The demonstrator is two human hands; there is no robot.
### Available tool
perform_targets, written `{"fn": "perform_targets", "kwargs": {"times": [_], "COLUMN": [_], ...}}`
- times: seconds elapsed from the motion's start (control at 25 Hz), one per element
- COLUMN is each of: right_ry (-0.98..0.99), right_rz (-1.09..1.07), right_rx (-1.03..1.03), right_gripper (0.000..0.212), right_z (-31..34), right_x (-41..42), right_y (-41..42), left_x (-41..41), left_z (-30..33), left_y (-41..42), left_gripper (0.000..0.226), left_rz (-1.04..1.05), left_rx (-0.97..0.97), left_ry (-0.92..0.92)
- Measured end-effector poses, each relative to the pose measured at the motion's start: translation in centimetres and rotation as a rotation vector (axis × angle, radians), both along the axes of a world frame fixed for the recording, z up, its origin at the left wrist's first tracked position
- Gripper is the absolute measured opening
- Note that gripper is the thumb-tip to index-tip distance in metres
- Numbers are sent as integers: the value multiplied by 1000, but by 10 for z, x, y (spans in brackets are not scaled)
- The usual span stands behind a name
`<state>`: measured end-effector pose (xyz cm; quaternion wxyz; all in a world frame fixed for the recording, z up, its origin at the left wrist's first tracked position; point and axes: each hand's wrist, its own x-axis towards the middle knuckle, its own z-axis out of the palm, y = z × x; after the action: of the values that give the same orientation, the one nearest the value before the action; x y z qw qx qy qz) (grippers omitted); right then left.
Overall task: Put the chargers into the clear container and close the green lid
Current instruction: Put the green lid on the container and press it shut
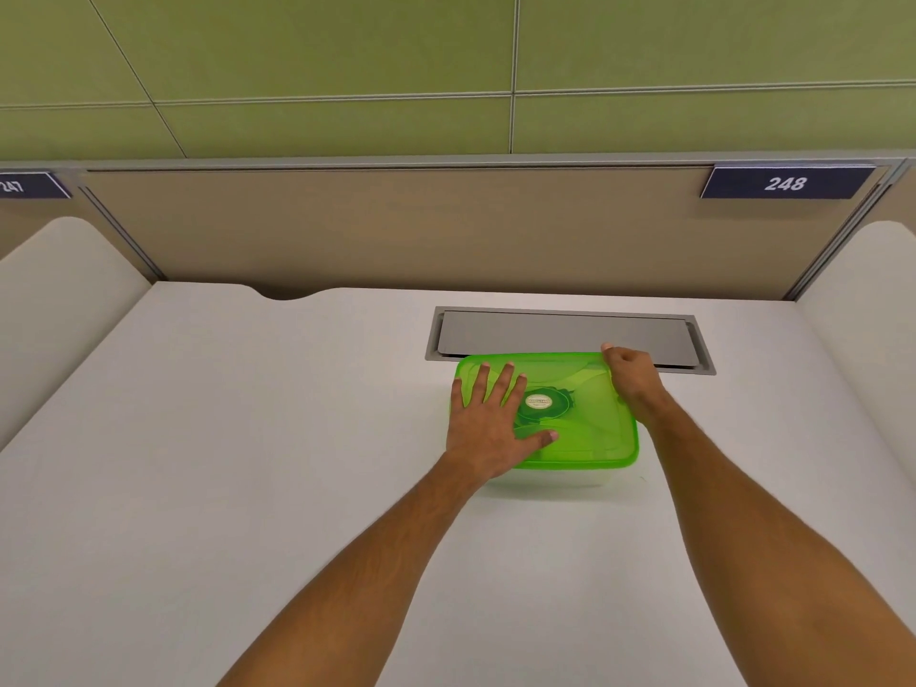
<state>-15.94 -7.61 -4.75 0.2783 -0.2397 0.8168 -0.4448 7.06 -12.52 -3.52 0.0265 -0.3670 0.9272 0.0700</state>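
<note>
The green lid (pixel 585 438) lies on top of the clear container (pixel 602 476), which stands on the white desk (pixel 248 463) a little right of centre. Dark shapes show faintly through the lid; no charger can be made out clearly. My left hand (pixel 490 421) lies flat on the lid's left half with fingers spread. My right hand (pixel 632 384) curls over the lid's far right corner and right edge, fingers bent down on the rim.
A grey cable hatch (pixel 570 334) is set in the desk just behind the container. Beige partition panels stand behind and on both sides, with a number plate 248 (pixel 785 183) at the upper right. White chair-like shapes flank the desk.
</note>
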Motion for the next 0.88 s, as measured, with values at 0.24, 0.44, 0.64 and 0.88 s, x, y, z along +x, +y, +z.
{"fn": "perform_targets", "kwargs": {"times": [0.24, 0.44, 0.64, 0.88], "right_ry": [154, 417, 403, 349], "right_rz": [50, 176, 132, 56], "right_rx": [93, 403, 491, 437], "right_gripper": [43, 44, 41, 41], "right_z": [1, 16, 9, 3], "right_x": [-3, -3, -9, -12], "right_y": [-4, -25, -33, -37], "left_x": [0, 0, 1, 0], "left_z": [1, 1, 1, -1], "left_y": [1, 2, 0, 0], "left_gripper": [107, 108, 107, 106], "left_rz": [-5, -16, -21, -31], "left_rx": [4, 8, 10, -2], "left_ry": [10, 8, 5, 13]}}
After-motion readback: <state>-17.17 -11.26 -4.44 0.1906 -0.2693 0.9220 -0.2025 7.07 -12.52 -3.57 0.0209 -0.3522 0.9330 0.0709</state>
